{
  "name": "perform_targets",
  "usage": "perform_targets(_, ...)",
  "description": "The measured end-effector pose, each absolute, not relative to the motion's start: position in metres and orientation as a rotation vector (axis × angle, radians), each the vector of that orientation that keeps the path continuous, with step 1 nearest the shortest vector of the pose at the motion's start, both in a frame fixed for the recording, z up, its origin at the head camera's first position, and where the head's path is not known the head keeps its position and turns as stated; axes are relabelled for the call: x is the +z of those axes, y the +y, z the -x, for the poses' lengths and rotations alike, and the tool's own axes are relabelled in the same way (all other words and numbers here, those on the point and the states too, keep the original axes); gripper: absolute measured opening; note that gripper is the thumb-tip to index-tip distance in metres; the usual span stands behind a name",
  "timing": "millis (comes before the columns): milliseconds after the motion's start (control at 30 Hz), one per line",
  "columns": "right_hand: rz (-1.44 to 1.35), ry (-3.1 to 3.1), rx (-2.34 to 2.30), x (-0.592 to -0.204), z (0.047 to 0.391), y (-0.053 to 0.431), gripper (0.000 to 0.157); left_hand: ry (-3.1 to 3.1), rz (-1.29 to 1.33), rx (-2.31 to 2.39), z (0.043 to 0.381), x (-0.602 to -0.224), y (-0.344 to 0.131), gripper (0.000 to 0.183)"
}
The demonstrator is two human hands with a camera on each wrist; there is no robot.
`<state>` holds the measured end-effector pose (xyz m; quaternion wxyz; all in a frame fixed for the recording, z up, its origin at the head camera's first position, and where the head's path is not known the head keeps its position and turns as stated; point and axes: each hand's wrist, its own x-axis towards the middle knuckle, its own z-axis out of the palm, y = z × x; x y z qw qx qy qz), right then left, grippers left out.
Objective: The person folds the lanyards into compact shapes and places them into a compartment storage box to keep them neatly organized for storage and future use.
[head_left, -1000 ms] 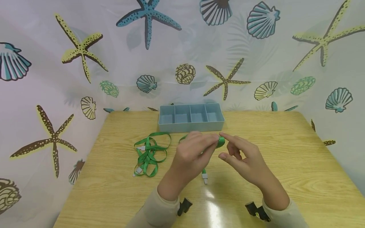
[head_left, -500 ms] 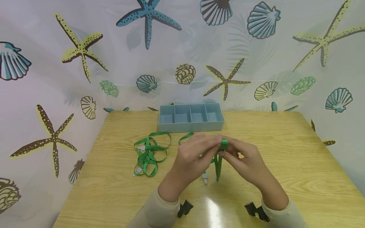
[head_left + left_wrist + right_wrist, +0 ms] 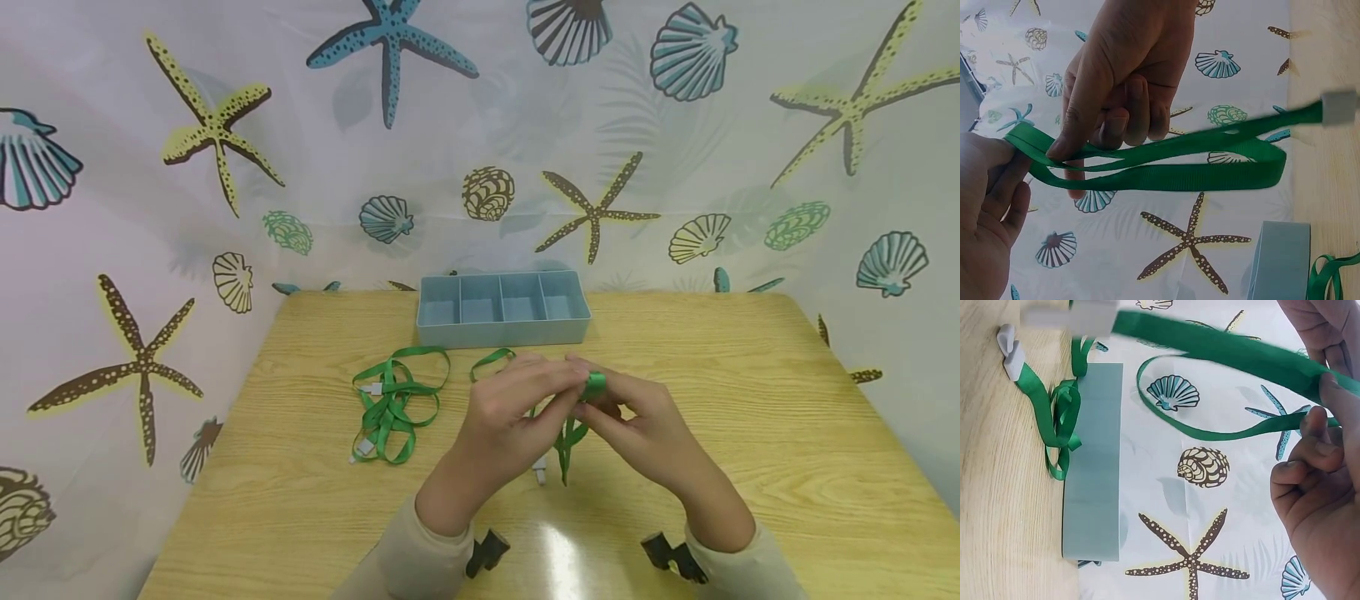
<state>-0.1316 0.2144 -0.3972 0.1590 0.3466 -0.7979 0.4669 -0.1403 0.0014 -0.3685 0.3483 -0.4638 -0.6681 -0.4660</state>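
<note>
Close together over the table's middle, both hands hold a green lanyard. My left hand (image 3: 510,400) pinches it at the upper end of its folds; in the left wrist view those fingers come in from the lower left. My right hand (image 3: 648,417) pinches the same band between thumb and index finger, other fingers curled. A short green fold (image 3: 595,383) shows above the fingertips, and loops of the strap (image 3: 1210,176) hang below. A white clip (image 3: 1339,107), blurred, dangles at the strap's low end. Fingers partly hide the grip in the head view.
A tangle of green lanyards (image 3: 392,404) with white clips lies on the table (image 3: 300,517) at left. Another lanyard (image 3: 491,358) lies partly behind my left hand. A pale blue box (image 3: 502,335) with several compartments stands at the back, before a patterned curtain (image 3: 315,167).
My right hand, apart from the lanyard with thumb and index finger spread one second ago, has closed in on it and pinches it. The hanging strands have come into view and swung left.
</note>
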Motion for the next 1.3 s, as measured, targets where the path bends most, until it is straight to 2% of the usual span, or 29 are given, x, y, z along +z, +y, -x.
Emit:
perform_targets(100, -1.019, -2.283, 1.355, -0.399, 0.132, 0.214, 0.044, -1.717, 1.214, -1.227, 0.14, -0.367, 0.002, 0.018)
perform_targets(167, -1.037, -2.287, 1.368, -0.4, 0.132, 0.214, 0.041, -1.703, 1.223, -1.242, 0.139, -0.366, 0.002, 0.018)
perform_targets(1033, -1.128, -2.29, 1.359, -0.401, 0.13, 0.211, 0.04, -1.638, 1.263, -1.334, 0.13, -0.359, 0.001, 0.02)
perform_targets(1300, -1.156, -2.295, 1.371, -0.403, 0.131, 0.209, 0.038, -1.656, 1.183, -1.375, 0.134, -0.357, -0.006, 0.02)
